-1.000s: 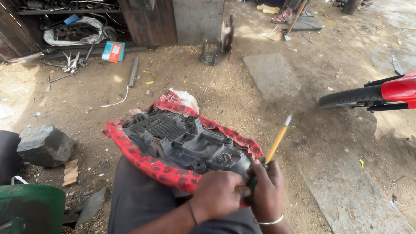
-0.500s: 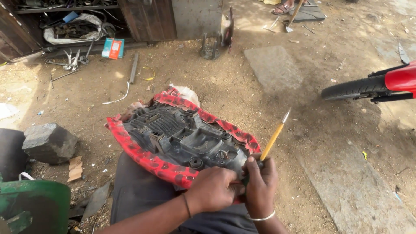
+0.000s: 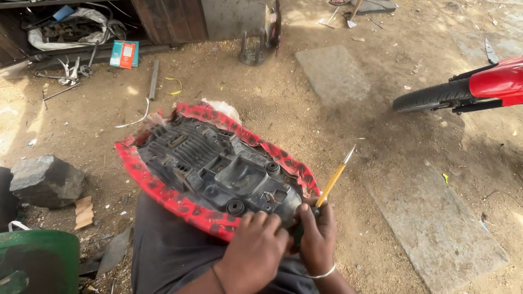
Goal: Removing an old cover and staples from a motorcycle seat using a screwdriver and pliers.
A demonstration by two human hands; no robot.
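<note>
An upturned motorcycle seat point(image 3: 212, 166) lies across my lap, its black plastic base facing up and a red patterned cover wrapped over the rim. My left hand point(image 3: 256, 253) presses on the seat's near edge, fingers curled over the cover. My right hand point(image 3: 316, 237) is closed on a yellow-handled screwdriver point(image 3: 335, 179) that points up and to the right, its metal tip in the air. Both hands touch at the seat's near right corner.
A grey stone point(image 3: 46, 179) sits left, a green container point(image 3: 38, 261) at bottom left. A red motorcycle's tyre point(image 3: 433, 95) enters at right. Loose tools point(image 3: 71, 71), a small box point(image 3: 124, 54) and concrete slabs point(image 3: 332, 73) lie on the dirt ground.
The view has shifted slightly; the seat now sits further left in view. My hands stay at the seat's near edge, the screwdriver held at about the same angle.
</note>
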